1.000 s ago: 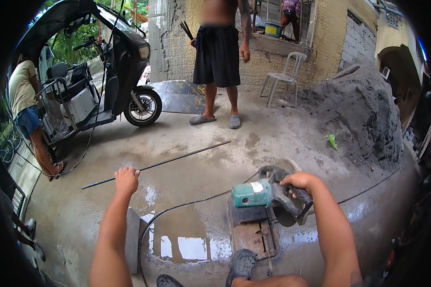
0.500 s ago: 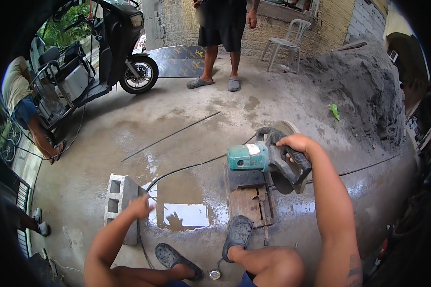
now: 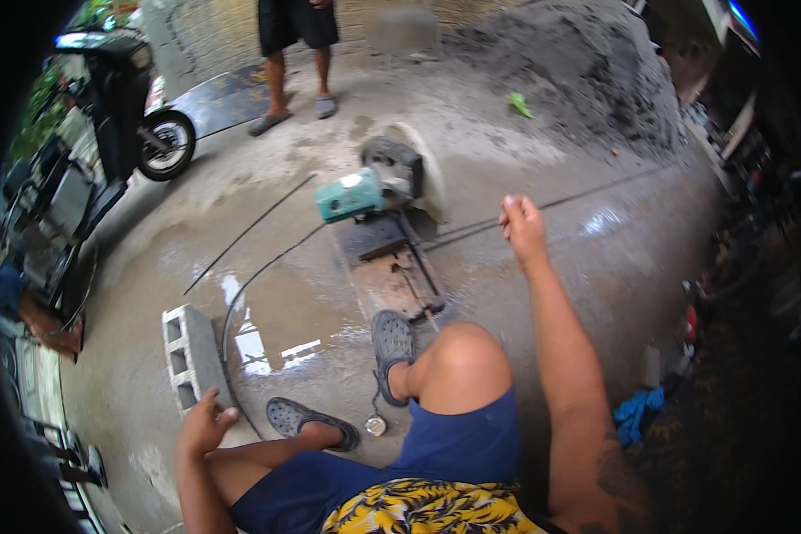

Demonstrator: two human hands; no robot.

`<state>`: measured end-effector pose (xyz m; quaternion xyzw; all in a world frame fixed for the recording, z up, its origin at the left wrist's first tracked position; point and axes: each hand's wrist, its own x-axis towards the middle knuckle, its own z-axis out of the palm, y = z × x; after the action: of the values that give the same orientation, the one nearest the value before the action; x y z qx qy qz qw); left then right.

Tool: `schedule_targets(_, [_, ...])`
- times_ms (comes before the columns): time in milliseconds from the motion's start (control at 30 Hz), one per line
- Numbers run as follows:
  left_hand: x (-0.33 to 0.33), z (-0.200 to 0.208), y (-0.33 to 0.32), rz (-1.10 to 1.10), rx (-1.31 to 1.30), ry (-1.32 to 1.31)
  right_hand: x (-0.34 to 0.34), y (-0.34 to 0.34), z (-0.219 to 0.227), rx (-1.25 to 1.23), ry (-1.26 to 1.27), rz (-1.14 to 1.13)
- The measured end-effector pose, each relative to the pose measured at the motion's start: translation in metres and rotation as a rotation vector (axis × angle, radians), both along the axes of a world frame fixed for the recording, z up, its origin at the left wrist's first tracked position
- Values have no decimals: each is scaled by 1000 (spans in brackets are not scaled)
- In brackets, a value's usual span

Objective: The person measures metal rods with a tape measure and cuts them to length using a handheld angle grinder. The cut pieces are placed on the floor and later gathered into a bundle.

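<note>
A cut-off saw with a teal motor (image 3: 349, 196), a black handle and a large pale disc (image 3: 423, 169) stands ahead of me on its rusty base (image 3: 387, 280). Neither hand touches it. My right hand (image 3: 523, 233) is raised to the right of the saw, fingers curled, with nothing visible in them. Behind that hand a long thin metal bar (image 3: 610, 186) runs from the saw base toward the right. My left hand (image 3: 206, 427) hangs by the near end of a hollow concrete block (image 3: 206, 356), fingers apart and holding nothing.
A thin rod (image 3: 249, 233) and a black cable (image 3: 249, 289) lie on the wet concrete. A tape measure (image 3: 376, 425) rests between my clogs. Farther off are a sand heap (image 3: 587, 80), a scooter (image 3: 107, 116) and a standing person (image 3: 298, 27). Blue gloves (image 3: 636, 414) lie at right.
My right hand has let go of the saw handle and is now apart from it, on its right. My left hand has lowered toward my knee. The whole view has shifted.
</note>
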<state>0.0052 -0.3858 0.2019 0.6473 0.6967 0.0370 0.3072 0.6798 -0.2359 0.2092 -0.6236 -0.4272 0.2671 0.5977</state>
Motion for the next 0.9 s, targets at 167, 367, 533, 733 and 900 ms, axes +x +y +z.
schedule_targets(167, [-21, -48, 19, 126, -29, -86, 134, -91, -201, -498, -275, -301])
schedule_targets(367, [-23, -71, 37, 82, -252, 99, 154, -75, -341, -820, -229, -191])
schedule_targets(533, [-84, -124, 32, 181, -243, 103, 133, 46, -343, -925, -490, 88])
schedule_targets(733, [-74, -109, 18, 20, -187, 181, 115, 166, -326, -992, -393, 281])
schedule_targets(900, [-88, -98, 23, 98, -282, 303, 105, 196, -340, -940, -388, 267])
